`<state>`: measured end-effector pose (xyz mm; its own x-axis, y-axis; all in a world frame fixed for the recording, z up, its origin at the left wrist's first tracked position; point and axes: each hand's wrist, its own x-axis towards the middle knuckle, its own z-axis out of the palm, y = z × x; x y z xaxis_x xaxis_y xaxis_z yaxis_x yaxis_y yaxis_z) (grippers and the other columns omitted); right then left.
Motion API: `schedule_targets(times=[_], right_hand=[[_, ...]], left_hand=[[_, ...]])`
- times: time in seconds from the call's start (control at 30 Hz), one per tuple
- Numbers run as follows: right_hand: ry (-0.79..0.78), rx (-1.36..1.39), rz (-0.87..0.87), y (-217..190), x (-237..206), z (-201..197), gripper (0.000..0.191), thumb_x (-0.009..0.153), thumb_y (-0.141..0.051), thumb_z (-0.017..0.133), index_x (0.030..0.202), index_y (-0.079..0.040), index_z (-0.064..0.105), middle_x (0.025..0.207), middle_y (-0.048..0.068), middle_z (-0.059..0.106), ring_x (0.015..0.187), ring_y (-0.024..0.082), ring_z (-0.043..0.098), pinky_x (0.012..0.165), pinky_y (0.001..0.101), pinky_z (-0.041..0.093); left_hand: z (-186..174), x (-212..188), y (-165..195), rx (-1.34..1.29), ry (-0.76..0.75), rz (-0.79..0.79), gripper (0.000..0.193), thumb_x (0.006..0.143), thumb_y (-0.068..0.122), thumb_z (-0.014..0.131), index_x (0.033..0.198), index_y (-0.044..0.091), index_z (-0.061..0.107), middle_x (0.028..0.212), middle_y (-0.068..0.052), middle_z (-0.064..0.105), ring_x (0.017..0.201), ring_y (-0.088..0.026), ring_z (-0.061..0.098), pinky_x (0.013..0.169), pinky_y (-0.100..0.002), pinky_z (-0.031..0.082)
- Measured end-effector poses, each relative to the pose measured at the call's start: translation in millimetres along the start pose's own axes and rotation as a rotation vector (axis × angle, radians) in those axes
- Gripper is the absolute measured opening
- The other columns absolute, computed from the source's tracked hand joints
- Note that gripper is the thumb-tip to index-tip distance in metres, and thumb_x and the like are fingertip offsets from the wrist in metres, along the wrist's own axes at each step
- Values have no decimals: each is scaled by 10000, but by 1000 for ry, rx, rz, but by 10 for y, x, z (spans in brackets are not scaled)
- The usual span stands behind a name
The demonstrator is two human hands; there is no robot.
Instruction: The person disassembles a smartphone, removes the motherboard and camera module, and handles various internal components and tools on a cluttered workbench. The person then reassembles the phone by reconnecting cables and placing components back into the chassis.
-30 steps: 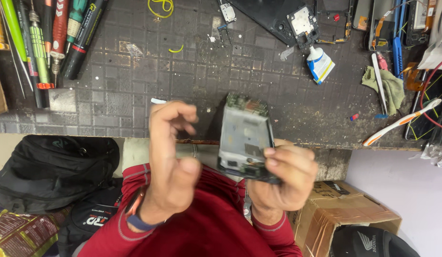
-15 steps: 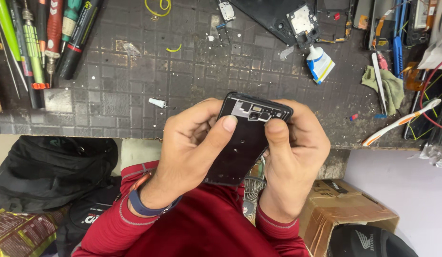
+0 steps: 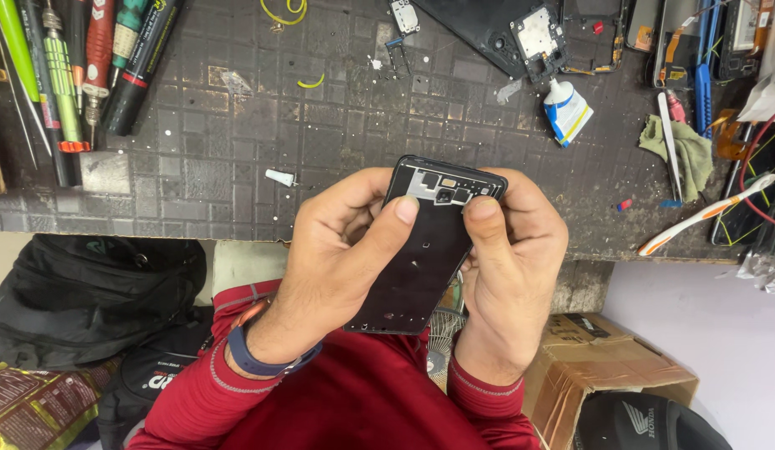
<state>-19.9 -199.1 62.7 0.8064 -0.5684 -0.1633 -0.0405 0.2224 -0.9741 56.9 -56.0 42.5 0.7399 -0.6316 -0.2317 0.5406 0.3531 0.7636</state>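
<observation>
1. The left hand (image 3: 341, 250) is gripping the black phone frame (image 3: 425, 250) from its 9 o'clock side, fingers wrapping behind the upper edge and the thumb pressing flat on the face near the top.
2. The right hand (image 3: 508, 267) is clasping the same frame from its 3 o'clock side, thumb lying on the upper right corner, fingers curling behind.
3. The phone frame is being held above the lap, tilted, its top end leaning towards 1 o'clock and overlapping the near edge of the dark work mat (image 3: 237, 142).
4. A small white scrap (image 3: 280, 177) is lying on the mat at 9 o'clock of the frame's top, near the left hand.
5. Screwdrivers (image 3: 87, 67) are lying in a row at 10 o'clock, well apart.
6. A glue tube (image 3: 566, 112) is lying at 1 o'clock, with a green cloth (image 3: 683, 150) and a toothbrush (image 3: 704, 215) towards 2 o'clock.
7. A cardboard box (image 3: 604, 367) is sitting at 5 o'clock, below the right wrist.
</observation>
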Motion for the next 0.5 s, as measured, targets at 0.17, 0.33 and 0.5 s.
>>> schedule_targets(times=[0.17, 0.33, 0.5], right_hand=[[34, -22, -122, -34, -127, 33, 329, 1069, -239, 764, 1155, 59, 654, 926, 13, 646, 772, 45, 503, 722, 189, 387], [139, -421, -518, -51, -356, 45, 293, 983, -214, 790, 1125, 9, 664, 991, 49, 661, 813, 118, 579, 705, 232, 443], [95, -934, -972, 106, -317, -23, 272, 894, -22, 861, 1100, -24, 685, 1030, 58, 652, 897, 226, 632, 761, 356, 516]], left_hand=[[41, -50, 112, 223, 12, 68, 203, 1040, 112, 650, 1168, -40, 695, 1024, -69, 680, 888, -66, 609, 759, -245, 518], [17, -34, 301, 649, -76, 491, 236, 992, 88, 720, 1218, 23, 707, 1075, -98, 727, 968, -143, 692, 832, -264, 551], [-7, 4, 293, 961, 95, 720, 342, 869, 35, 766, 1195, 5, 665, 1156, -142, 696, 1067, -278, 683, 944, -355, 541]])
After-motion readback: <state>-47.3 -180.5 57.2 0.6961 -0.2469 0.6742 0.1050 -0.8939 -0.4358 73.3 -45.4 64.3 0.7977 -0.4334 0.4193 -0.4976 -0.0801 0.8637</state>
